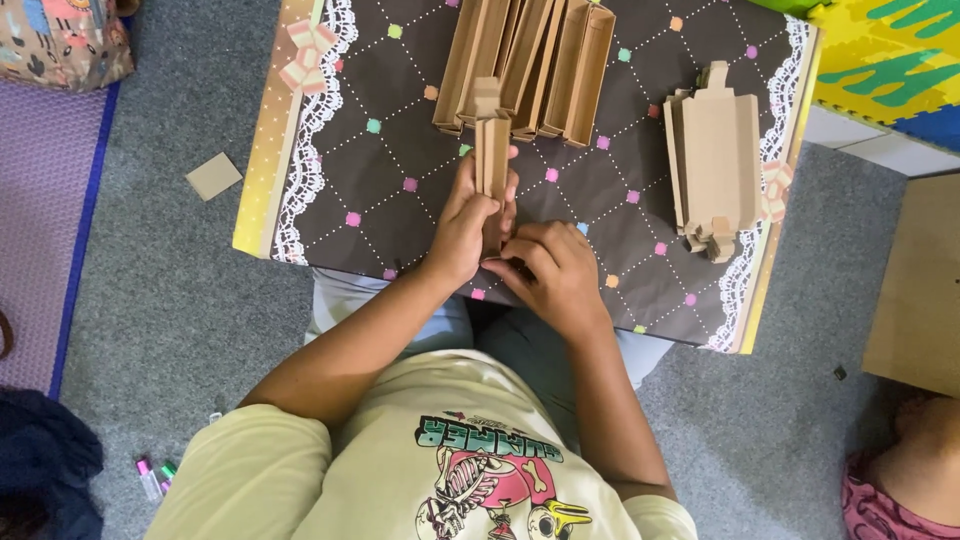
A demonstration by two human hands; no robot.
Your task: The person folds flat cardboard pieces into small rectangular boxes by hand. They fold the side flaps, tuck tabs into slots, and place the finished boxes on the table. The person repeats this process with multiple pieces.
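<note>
Near the middle of the frame the person holds a narrow brown cardboard box (491, 150) over the dark patterned table (400, 120). The long axis of the box runs almost straight from the upper part of the frame to the lower part, and its open flap end points to the top edge, toward the row of folded boxes (530, 65) that lies at the top centre. The left hand (468, 232) is closed around the lower half of the box, with the fingers wrapped on its side. The right hand (553, 268) is just beside it, to the lower right, with fingers curled and the fingertips pressed on the bottom end of the box; it pinches something there, but I cannot tell if it is a flap or the edge. The lower end of the box is hidden behind both hands. On the right part of the table lies a stack of flat cardboard blanks (715, 155), with tabs at both ends. A small cardboard square (213, 176) lies on the grey floor at the left, well apart from the table. At the lower left some coloured markers (152, 475) are small and hard to make out. Another person's arm (915, 460) is cut off at the lower right corner.
</note>
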